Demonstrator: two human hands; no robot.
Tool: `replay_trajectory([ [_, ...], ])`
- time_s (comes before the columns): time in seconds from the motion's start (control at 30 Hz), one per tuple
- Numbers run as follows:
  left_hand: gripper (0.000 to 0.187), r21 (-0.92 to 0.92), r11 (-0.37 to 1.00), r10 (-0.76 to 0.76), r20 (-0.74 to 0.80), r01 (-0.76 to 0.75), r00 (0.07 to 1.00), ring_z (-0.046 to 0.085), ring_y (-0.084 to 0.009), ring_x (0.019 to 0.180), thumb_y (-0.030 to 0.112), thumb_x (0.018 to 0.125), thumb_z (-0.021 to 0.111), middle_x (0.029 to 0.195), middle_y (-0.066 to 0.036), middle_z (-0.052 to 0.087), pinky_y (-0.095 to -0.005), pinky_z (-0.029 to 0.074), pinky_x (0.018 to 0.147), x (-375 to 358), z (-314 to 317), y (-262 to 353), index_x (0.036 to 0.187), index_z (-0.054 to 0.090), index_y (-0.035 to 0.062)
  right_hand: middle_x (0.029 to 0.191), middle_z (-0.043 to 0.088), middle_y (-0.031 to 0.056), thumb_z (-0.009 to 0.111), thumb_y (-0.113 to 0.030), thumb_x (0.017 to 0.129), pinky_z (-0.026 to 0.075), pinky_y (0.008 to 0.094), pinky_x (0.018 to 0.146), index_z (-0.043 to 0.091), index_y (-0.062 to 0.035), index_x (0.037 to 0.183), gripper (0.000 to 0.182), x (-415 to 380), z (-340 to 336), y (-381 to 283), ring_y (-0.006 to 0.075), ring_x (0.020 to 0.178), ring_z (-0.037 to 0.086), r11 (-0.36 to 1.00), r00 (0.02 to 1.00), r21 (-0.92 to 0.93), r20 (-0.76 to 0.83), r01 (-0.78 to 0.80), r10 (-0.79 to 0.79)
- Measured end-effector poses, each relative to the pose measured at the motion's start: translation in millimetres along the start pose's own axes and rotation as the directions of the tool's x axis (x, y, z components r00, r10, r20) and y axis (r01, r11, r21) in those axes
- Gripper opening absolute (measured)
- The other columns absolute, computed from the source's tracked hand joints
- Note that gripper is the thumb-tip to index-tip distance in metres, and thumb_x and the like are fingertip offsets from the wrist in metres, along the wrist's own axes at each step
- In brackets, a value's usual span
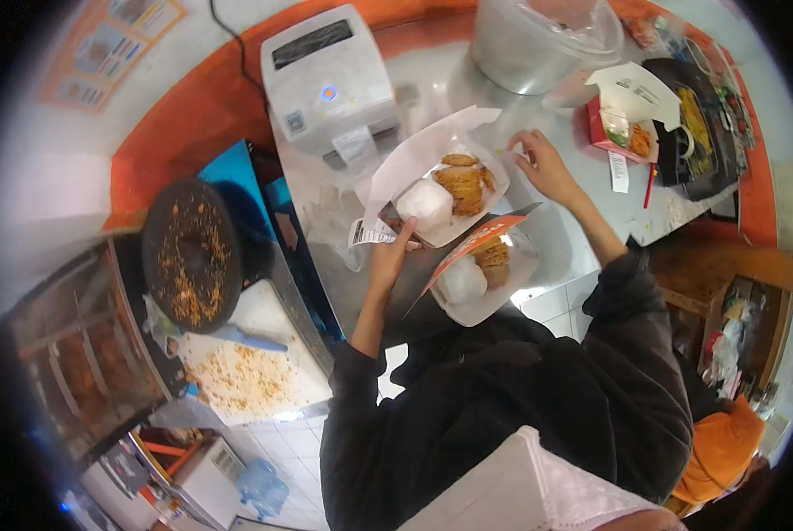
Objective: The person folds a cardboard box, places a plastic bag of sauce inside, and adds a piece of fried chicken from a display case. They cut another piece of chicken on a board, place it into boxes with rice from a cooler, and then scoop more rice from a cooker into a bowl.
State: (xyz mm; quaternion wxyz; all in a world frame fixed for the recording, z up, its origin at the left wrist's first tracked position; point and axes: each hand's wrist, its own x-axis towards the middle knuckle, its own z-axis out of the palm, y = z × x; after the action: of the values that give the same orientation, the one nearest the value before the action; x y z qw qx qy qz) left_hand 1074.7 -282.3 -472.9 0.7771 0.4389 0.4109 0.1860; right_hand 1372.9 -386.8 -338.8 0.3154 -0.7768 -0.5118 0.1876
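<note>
An open paper food box (497,196) stands on the metal counter, with a white wrapped bundle (425,203) and fried chicken (461,190) inside. My left hand (390,255) grips its near left edge, beside a printed label (370,232). Off the box's right side hovers my right hand (542,165), fingers bent and apart, with nothing visible in them. Closer to my body is a second open box (525,265) with an orange-printed lid; it too contains fried chicken (494,263) and a white wrapped bundle (463,280).
A label printer (330,84) and a large metal pot (533,44) stand at the back. To the right are a red box (602,133) of food and a black tray (693,133). On the left, a knife (259,339) lies on a crumb-covered white board (303,376) by a round dark block (193,257).
</note>
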Motion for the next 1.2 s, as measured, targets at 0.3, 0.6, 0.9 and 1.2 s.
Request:
replay_trajectory([
  [0.3,0.057,0.609,0.755,0.177,0.164,-0.241,0.97,0.054,-0.0155,0.084,0.016,0.084,0.063,0.101,-0.012,0.053,-0.026,0.048,0.066,51.8,13.0,9.7,0.13,0.035,-0.002,0.108,0.052,0.0098,0.065,-0.015,0.08,0.045,0.0366,0.079,0.046,-0.0046,0.115,0.042,-161.6,67.4,-0.5,0.0219,0.093,0.056,0.921,0.925,0.22,-0.133,-0.322,0.355],
  [0.6,0.058,0.419,0.881,0.041,0.395,-0.22,0.918,0.062,-0.026,0.085,0.006,0.088,0.052,0.114,-0.02,0.052,-0.035,0.059,0.06,100.3,90.6,47.1,0.137,0.023,0.0092,0.097,0.056,0.0142,0.047,-0.008,0.082,0.048,0.0459,0.069,0.054,-0.013,0.109,0.028,-181.9,17.8,70.5,0.0377,0.084,0.059,0.816,0.72,-0.013,-0.48,-0.577,0.501],
  [0.9,0.061,0.384,0.858,0.156,0.437,-0.341,0.886,0.061,-0.0198,0.078,0.012,0.087,0.057,0.11,-0.017,0.055,-0.0331,0.056,0.064,138.9,172.2,48.7,0.139,0.025,0.0097,0.102,0.054,0.0176,0.048,-0.01,0.084,0.046,0.0463,0.074,0.052,-0.0101,0.113,0.029,-145.4,-31.0,134.6,0.0397,0.087,0.057,0.869,0.719,0.026,-0.55,-0.494,0.425],
  [1.2,0.038,0.441,0.791,0.299,0.326,-0.424,0.897,0.056,-0.0222,0.104,0.018,0.094,0.044,0.113,-0.012,0.058,-0.032,0.044,0.09,-45.9,184.8,119.8,0.128,0.046,0.002,0.103,0.051,0.0091,0.064,-0.013,0.082,0.035,0.0369,0.094,0.043,-0.0053,0.115,0.039,-157.0,-56.8,9.7,0.0202,0.107,0.046,0.828,0.909,0.552,-0.388,0.098,0.151],
])
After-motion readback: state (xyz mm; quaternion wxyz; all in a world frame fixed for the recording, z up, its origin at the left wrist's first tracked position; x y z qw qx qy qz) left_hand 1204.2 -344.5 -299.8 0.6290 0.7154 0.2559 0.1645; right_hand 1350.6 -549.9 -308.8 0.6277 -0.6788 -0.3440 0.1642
